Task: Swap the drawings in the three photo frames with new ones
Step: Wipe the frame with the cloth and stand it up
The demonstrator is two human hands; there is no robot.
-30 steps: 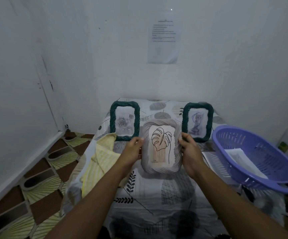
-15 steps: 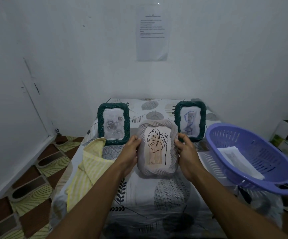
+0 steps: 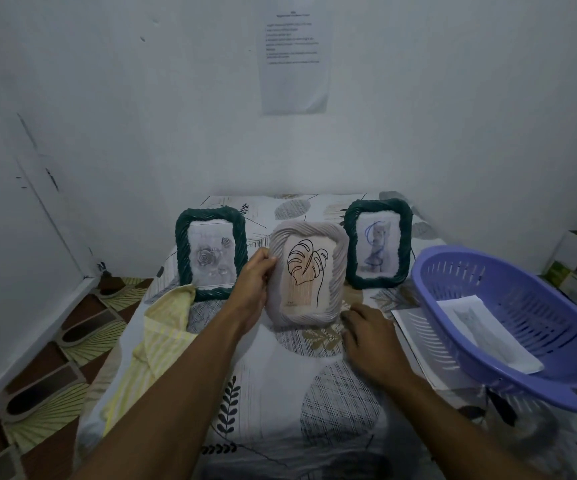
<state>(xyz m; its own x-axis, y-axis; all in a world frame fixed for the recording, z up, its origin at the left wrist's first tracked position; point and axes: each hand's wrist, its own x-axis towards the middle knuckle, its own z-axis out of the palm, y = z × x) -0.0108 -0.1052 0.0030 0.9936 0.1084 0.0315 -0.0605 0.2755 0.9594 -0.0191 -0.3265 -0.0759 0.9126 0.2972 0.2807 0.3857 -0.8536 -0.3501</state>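
Your left hand (image 3: 252, 289) grips the grey frame (image 3: 306, 277) by its left edge; it stands upright on the table (image 3: 280, 375) between the left green frame (image 3: 211, 252) and the right green frame (image 3: 378, 242). Your right hand (image 3: 370, 336) lies relaxed just beside its lower right corner, holding nothing.

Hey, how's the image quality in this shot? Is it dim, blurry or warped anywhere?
Head view: the light is dim, bluish and flat, with no glare. The leaf drawing in the grey photo frame shows crisp lines. The printed sheet on the wall is too soft to read. Wide-angle distortion stretches the purple basket near the right edge.
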